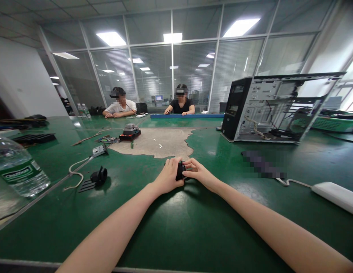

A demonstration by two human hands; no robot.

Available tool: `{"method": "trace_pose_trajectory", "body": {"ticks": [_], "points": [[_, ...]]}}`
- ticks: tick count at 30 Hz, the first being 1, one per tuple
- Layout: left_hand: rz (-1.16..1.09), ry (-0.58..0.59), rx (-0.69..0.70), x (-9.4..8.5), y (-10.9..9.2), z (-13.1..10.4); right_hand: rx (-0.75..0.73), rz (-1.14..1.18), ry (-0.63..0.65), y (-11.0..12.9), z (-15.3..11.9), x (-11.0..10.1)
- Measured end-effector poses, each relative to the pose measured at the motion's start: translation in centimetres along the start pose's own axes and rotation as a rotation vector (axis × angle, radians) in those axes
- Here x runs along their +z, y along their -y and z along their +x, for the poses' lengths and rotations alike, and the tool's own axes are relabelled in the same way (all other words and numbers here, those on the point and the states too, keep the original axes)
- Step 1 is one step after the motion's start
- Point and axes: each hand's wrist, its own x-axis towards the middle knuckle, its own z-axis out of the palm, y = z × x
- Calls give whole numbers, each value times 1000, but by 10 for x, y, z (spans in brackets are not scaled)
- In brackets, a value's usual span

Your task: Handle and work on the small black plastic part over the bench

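Over the middle of the green table, both hands close around a small black part whose kind I cannot make out. My left hand wraps it from the left, covering much of it. From the right, my right hand pinches its edge with thumb and fingertips. Off to the left lies a black slotted plastic piece with a round end. Beyond it rests a small metal box with a pale cable. Farther back, a round dark-grey part sits on an orange-edged base.
An opened computer case stands at the right back. A power strip and a blurred-out dark object lie in front of it. At the left is a large water bottle. Two people sit across the table.
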Motion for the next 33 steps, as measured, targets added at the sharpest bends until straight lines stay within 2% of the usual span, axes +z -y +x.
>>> {"method": "trace_pose_trajectory", "body": {"ticks": [4,12,22,33], "points": [[-49,-23,6,-1,2,0,-7,-13,-15,0,0,0],[3,51,0,-5,-3,1,-7,-9,-21,-3,0,-2],[16,72,-32,-5,-7,1,1,-2,-13,-4,0,-3],[-117,17,-47,-4,-7,5,-5,-11,-41,-6,1,-2]]}}
